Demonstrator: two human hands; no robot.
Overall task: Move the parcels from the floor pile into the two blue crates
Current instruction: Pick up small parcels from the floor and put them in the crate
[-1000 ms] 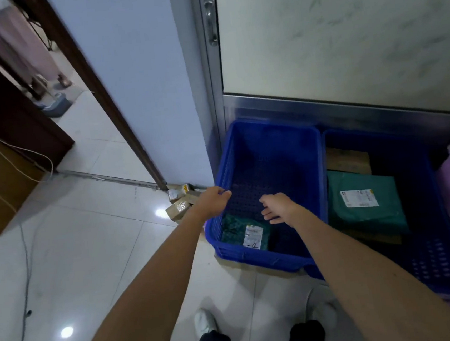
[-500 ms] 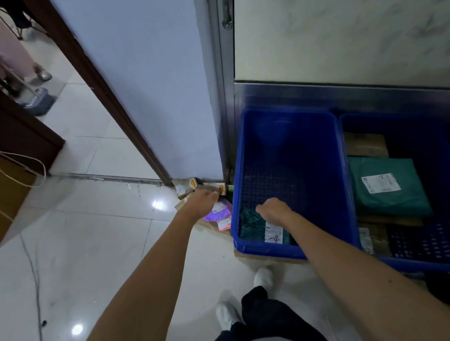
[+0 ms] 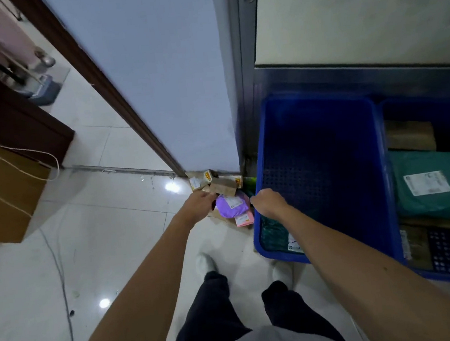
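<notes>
A wooden cabinet [image 3: 0, 192] stands far off at 9 o'clock from the hands. A thin grey cable [image 3: 58, 268] runs over the shiny white floor [image 3: 109, 236] near it.

The left arm is bare and stretches out long and straight, up toward 12 o'clock. The left hand [image 3: 198, 204] shows its back to the camera. Its fingers point at the pile [image 3: 225, 197] and reach the edge of the purple parcel [image 3: 231, 205]. They are blurry, so it is not clear if they hold it.

The pile sits on the floor at the foot of the wall [image 3: 154, 81], at 12 o'clock from the person's feet. A brown box [image 3: 223, 188] lies at 12 o'clock from the purple parcel, and a pink parcel [image 3: 244, 219] pokes out at 5 o'clock from it.

The right arm reaches in from 5 o'clock. The right hand [image 3: 269, 203] hangs by the left rim of the left blue crate [image 3: 319, 139], just beside the pile. Its fingers curl in and down. It is not clear if they hold anything.

A dark green parcel [image 3: 272, 234] lies in the left blue crate at its 7 o'clock corner. The right blue crate [image 3: 432, 106] touches it at 3 o'clock and holds a big green parcel [image 3: 434, 186].
</notes>
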